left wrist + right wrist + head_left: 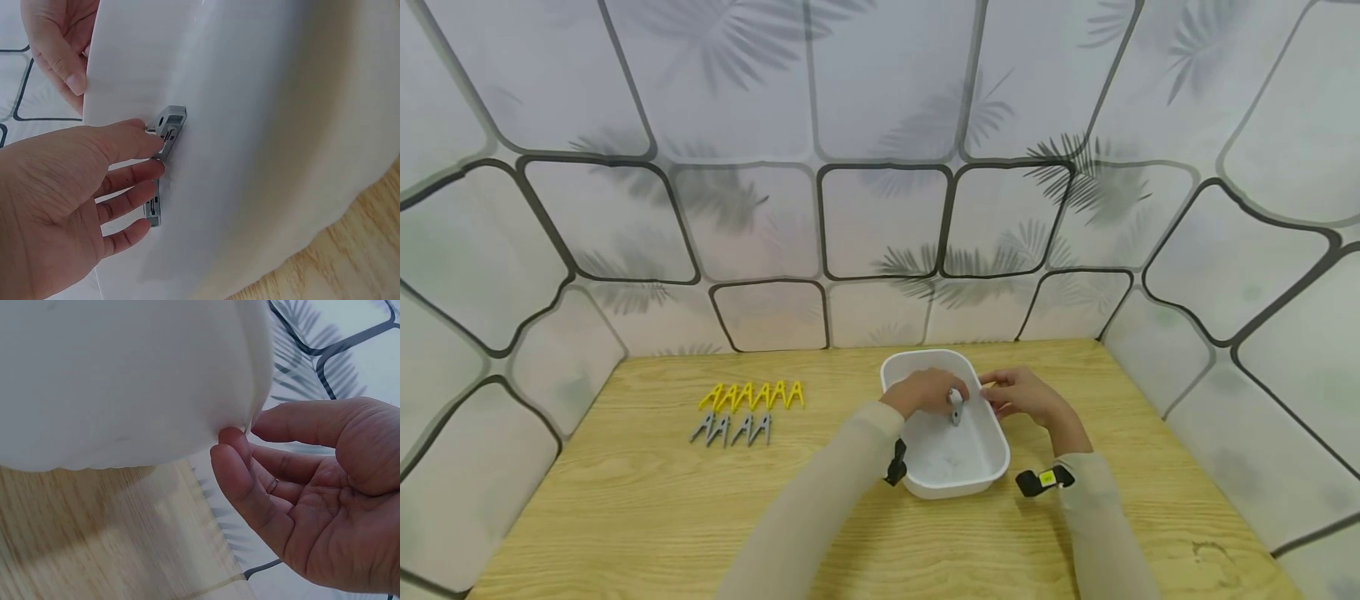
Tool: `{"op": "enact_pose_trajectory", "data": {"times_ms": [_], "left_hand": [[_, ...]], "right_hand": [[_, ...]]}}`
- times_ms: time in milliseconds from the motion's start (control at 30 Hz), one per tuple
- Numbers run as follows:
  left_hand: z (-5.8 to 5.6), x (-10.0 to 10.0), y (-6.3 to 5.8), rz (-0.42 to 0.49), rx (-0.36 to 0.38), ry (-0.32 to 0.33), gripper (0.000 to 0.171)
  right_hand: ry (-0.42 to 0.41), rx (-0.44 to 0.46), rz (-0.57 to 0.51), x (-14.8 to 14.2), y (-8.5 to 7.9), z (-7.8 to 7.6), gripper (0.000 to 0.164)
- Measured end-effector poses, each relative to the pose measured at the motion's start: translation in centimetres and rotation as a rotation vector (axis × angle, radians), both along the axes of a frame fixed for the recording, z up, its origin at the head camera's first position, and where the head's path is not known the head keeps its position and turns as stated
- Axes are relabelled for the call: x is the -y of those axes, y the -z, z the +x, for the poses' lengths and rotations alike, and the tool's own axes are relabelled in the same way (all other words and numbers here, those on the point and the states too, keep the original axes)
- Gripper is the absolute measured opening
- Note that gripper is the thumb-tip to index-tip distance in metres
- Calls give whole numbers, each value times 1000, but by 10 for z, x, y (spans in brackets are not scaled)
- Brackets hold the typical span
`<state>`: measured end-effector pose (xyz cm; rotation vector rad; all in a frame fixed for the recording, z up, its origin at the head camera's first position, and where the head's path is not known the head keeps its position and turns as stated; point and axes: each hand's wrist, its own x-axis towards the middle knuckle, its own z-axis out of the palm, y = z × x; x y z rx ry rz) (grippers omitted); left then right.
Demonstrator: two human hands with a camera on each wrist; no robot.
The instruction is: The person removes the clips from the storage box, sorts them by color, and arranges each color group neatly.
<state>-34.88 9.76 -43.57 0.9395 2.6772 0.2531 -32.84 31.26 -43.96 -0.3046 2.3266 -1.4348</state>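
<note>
My left hand (931,390) reaches into a white plastic basin (951,485). Between its thumb and index finger it pinches a grey clothespin (173,119), close to the basin's inner surface. A second grey clothespin (154,212) shows just past the other fingers in the left wrist view. At the basin's right rim is my right hand (1022,393). Its thumb and fingers grip the edge from outside, as the right wrist view shows from below, where the curved outer wall (125,381) fills much of the picture.
Left of the basin, a row of several yellow clothespins (748,396) lies on the wooden table (647,500). Several grey clothespins (718,430) form a shorter row in front of them. A patterned white curtain or wall (880,217) encloses the table's back and sides.
</note>
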Motion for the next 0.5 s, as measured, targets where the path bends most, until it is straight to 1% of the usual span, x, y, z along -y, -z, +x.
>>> {"op": "enact_pose_trajectory", "data": {"times_ms": [100,300,500], "left_hand": [[-1,-1,1,-3,9,-3,36],[0,-1,0,-37,-10,-20,36],[3,1,0,-73,-40,-36,28]], "right_hand": [[-8,-3,0,1,-1,1,49],[-9,-7,3,1,-2,1,48],[-13,-17,0,2,1,1,47]]}}
